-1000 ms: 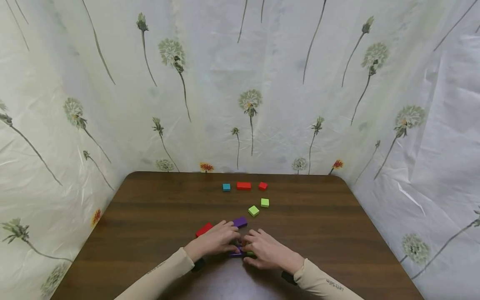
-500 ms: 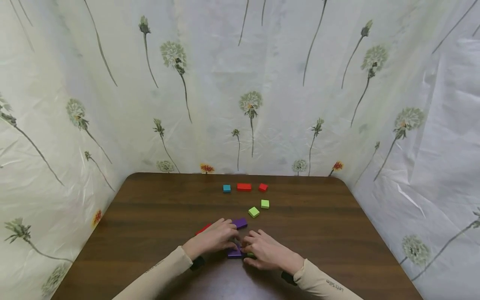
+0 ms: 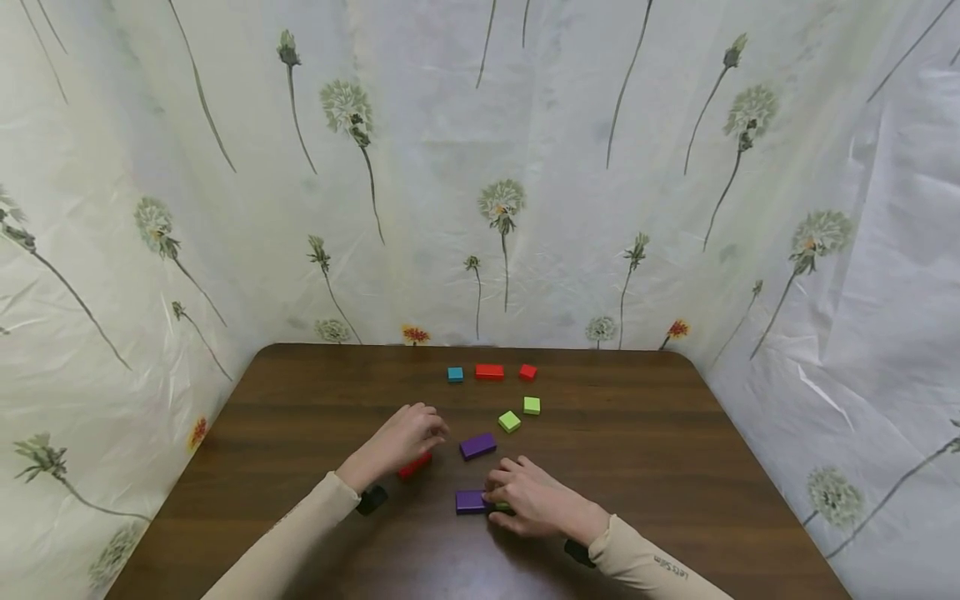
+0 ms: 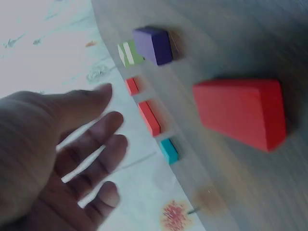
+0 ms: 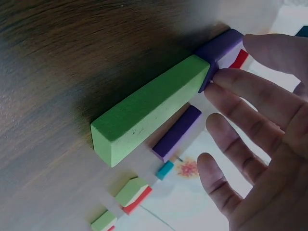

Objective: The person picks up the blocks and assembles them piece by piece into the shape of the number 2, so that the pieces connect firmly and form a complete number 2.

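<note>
Block in purple (image 3: 469, 502), lower centre, likely light, stiff, pinchable by long sides; left hand (image 3: 399, 435) loose, right hand (image 3: 536, 501) unclear in grip.

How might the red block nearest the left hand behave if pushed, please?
The red block looks stiff, given its crisp edges. Its flat faces suggest sliding rather than rolling. Lying lengthwise on the table, it seems unlikely to tip.

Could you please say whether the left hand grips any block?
No, the left hand holds nothing; the nearest red block lies apart from it.
</note>
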A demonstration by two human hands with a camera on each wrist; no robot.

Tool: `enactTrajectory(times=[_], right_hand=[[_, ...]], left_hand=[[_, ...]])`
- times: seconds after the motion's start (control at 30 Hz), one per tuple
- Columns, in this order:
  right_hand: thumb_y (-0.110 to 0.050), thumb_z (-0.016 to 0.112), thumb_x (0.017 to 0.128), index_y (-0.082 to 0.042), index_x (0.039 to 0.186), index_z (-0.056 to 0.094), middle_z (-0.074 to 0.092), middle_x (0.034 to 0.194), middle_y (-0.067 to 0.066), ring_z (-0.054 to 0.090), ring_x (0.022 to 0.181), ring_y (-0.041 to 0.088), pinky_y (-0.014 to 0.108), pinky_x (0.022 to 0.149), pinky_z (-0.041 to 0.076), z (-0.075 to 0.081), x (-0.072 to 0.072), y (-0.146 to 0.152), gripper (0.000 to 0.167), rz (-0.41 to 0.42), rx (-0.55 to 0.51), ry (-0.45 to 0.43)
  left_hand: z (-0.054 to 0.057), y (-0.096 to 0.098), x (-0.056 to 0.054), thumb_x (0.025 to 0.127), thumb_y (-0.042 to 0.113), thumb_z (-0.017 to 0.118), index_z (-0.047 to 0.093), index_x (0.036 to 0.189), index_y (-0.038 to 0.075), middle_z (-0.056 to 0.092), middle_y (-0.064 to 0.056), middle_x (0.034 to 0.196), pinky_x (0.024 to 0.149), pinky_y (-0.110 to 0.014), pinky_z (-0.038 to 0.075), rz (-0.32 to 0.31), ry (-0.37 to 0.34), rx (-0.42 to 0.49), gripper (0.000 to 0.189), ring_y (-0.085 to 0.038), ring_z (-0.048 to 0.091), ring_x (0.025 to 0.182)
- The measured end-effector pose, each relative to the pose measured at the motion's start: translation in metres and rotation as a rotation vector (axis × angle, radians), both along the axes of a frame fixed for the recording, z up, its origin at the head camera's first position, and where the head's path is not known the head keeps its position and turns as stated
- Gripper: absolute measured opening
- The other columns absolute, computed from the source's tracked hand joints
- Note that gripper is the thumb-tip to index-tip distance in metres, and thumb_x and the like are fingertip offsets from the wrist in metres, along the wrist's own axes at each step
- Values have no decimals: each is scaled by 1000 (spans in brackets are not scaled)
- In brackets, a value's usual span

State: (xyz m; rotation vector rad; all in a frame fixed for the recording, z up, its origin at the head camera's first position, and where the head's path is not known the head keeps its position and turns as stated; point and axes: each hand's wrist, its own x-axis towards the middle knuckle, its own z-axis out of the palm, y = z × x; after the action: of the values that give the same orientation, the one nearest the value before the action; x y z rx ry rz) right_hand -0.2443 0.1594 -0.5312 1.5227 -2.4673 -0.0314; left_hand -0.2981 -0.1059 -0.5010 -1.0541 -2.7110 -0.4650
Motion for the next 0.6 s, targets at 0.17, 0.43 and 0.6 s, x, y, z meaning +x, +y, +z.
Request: enactTrajectory(times=[0.17, 0.43, 0.6], right_hand=[[-40, 69, 85, -24, 102, 76, 65, 100, -9, 54, 93, 13, 26, 71, 34, -1, 0, 0, 25, 7, -14, 11], [-41, 68, 85, -24, 102, 76, 65, 100, -8, 54, 93, 13, 25, 71, 33, -1, 1, 1, 24, 4, -20, 3], [-40, 68, 86, -23, 103, 76, 65, 101, -8, 54, 93, 13, 26, 71, 33, -1, 0, 1, 25, 1, -20, -1]], left_hand=[[-4, -14, -3, 87, 11, 70, 74, 96, 5, 70, -2, 89, 76, -32, 53, 120, -183, 56, 11, -14, 63, 83], [-6, -31, -2, 86, 12, 71, 67, 66, 6, 47, 5, 55, 48, -22, 28, 259, -443, 73, 22, -8, 34, 50], [-5, -36, -1, 83, 16, 75, 73, 71, 6, 63, -3, 60, 50, -23, 34, 284, -535, 58, 16, -10, 40, 53]])
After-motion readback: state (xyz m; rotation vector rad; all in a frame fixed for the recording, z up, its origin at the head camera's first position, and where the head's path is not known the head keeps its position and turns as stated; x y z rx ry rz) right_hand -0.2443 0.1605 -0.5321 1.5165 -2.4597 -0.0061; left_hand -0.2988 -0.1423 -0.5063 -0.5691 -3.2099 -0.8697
